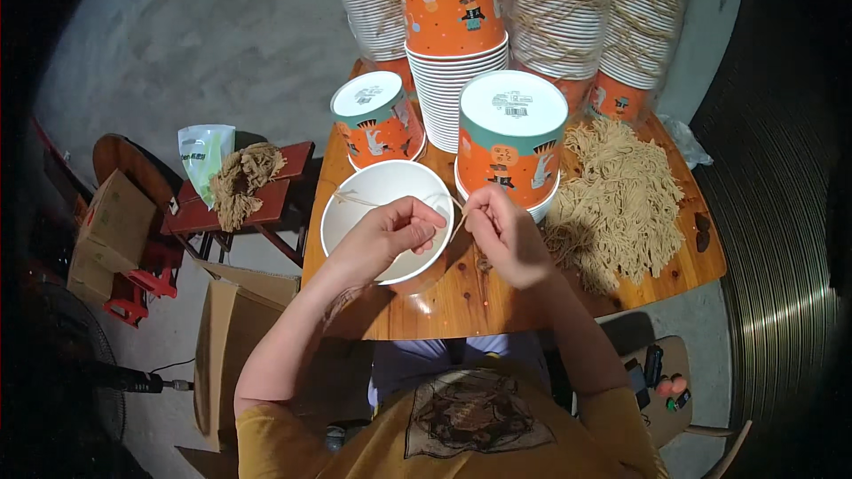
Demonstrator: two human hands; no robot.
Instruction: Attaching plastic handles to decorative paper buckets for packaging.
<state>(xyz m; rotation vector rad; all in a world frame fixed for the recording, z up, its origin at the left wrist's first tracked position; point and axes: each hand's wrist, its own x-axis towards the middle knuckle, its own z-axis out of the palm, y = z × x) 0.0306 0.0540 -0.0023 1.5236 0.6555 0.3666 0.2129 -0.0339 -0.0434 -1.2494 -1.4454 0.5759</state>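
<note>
A white-lined paper bucket (368,184) tilts on the wooden table in front of me, its mouth toward me. My left hand (386,238) reaches over that mouth, fingers pinched at the rim's right side. Just right of the rim, my right hand (504,235) is closed on a thin tan cord (458,220). The cord runs between both hands and seems to pass at the rim; its exact path through the left fingers is hidden. More cord lies across the bucket's inside on the left.
Orange-and-green buckets stand upside down behind: a small one (373,129), a wider stack (513,115) and a tall stack (454,13). A tan cord heap (621,204) covers the table's right. Wrapped bucket stacks (559,9) rise behind. A red bench (284,186) and cardboard box (232,346) stand left.
</note>
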